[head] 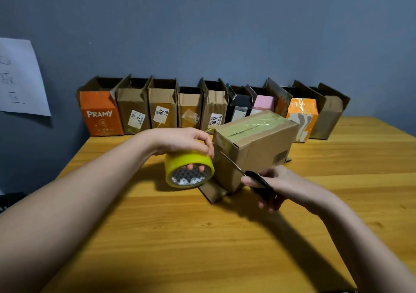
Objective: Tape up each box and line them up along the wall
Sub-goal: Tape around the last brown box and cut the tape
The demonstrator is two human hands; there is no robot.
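Note:
A brown cardboard box (261,151) stands in the middle of the wooden table, its top flaps shut under a strip of clear yellowish tape. My left hand (180,140) grips a yellow tape roll (189,171) just left of the box, fingers through its core. My right hand (276,187) holds black-handled scissors (252,175); their blades point up-left to the box's near left edge, where the tape runs from the roll. Several open boxes (162,108) stand in a row against the wall behind.
The row along the blue-grey wall runs from an orange "PRAMY" box (101,115) at the left to a brown box (326,117) at the right. A paper sheet (20,79) hangs on the wall at left. The table's (202,236) left edge drops off near my left forearm.

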